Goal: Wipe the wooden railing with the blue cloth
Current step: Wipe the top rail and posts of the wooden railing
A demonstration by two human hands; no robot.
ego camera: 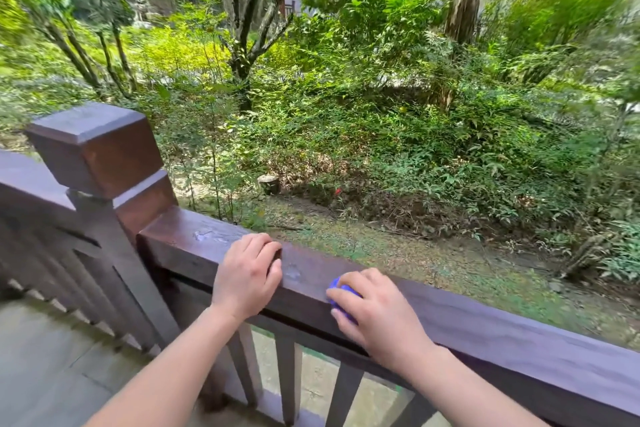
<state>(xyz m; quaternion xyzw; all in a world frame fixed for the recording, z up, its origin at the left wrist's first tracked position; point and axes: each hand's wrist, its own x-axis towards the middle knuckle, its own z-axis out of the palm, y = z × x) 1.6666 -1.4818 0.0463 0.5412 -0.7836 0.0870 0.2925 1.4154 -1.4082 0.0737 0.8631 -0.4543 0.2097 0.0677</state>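
A dark brown wooden railing (502,333) runs from a corner post down to the lower right. My left hand (247,274) lies over the top rail, fingers curled round its far edge. To its right, my right hand (375,308) grips a bunched blue cloth (341,291) and presses it on the rail's top and near face. Only a small part of the cloth shows under my fingers. Two pale worn patches mark the rail near my left hand.
A square-capped corner post (93,146) stands at the left, with another rail section running off behind it. Vertical balusters (289,381) fill the space below the rail. Beyond lies a garden slope with shrubs and trees. A paved floor (52,357) is at the lower left.
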